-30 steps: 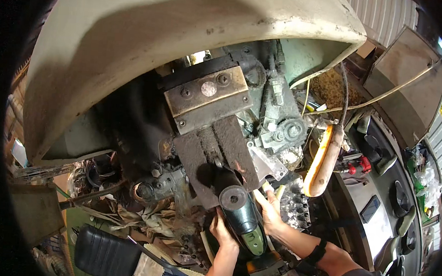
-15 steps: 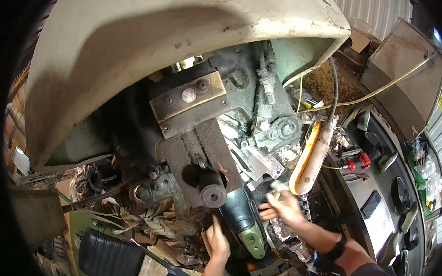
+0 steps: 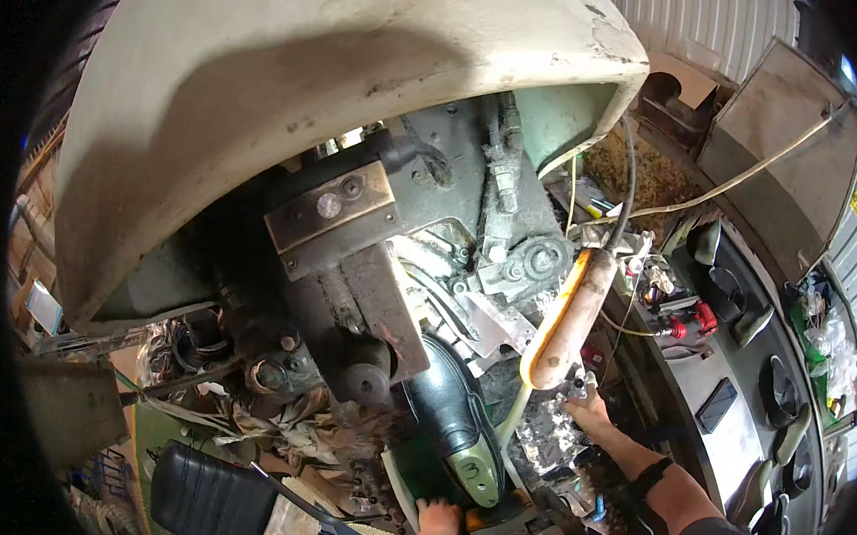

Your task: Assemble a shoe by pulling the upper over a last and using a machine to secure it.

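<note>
A black shoe upper on a green last point(image 3: 460, 412) stands in the machine, its green end toward me. By its lower left lies a dark green piece point(image 3: 412, 472) with a pale edge. My left hand point(image 3: 439, 526) is at that piece's lower end, fingers bent and closed; what they hold is hidden. To the right of the shoe, my right hand point(image 3: 587, 410) is closed round something small at the lower end of the hanging lamp point(image 3: 570, 321); I cannot make it out. A pale green strip point(image 3: 514, 415) runs down between lamp and shoe.
The machine's cream hood point(image 3: 362, 35) arches above. A dark metal arm point(image 3: 350, 302) overhangs the shoe. On the right, a rack point(image 3: 780, 312) carries several shoe pieces, beside a phone point(image 3: 717, 404) and a red tool point(image 3: 696, 322). At lower left is a black padded seat point(image 3: 210, 497).
My left hand has moved down toward me, uncovering the dark green piece. My right hand has moved right, away from the shoe, below the lamp. The view has shifted slightly.
</note>
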Tool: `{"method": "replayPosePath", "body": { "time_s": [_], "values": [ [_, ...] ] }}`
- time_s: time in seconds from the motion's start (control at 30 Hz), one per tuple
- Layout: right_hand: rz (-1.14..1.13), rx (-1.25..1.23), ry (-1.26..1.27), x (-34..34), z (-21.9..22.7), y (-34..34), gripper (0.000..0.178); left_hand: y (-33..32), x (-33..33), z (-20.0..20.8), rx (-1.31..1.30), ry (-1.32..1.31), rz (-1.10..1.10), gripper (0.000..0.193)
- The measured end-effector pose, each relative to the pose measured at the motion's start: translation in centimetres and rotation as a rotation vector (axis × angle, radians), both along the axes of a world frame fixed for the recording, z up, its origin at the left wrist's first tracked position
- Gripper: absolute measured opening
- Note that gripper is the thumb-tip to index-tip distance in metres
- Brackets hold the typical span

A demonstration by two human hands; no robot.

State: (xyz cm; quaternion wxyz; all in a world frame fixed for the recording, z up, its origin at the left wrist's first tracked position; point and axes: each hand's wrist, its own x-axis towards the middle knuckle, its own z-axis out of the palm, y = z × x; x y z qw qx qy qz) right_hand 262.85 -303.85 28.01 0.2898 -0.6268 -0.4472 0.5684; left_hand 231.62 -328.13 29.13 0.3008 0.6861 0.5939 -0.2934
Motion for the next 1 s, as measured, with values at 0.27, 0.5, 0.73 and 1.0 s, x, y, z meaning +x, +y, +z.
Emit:
{"method": "replayPosePath", "body": {
  "time_s": [0.27,0.5,0.73,1.0],
  "values": [
    [-0.115,0.161,-0.208,3.0,0.3,1.6,0.082,-0.9,0.9,5.4,0.312,-0.637,0.567,0.048],
    [0.062,0.157,0.517,-6.9,15.9,-4.1,0.063,5.0,-2.1,9.8,0.766,-1.237,1.471,0.03],
    [-0.217,-0.173,0.961,-17.9,16.5,-4.1,0.048,13.7,1.1,14.7,0.343,-2.198,1.853,0.049],
    [-0.308,-0.047,0.897,-17.7,17.7,-5.2,0.056,13.9,1.2,13.7,0.393,-2.114,2.119,0.038]
  ]
}}
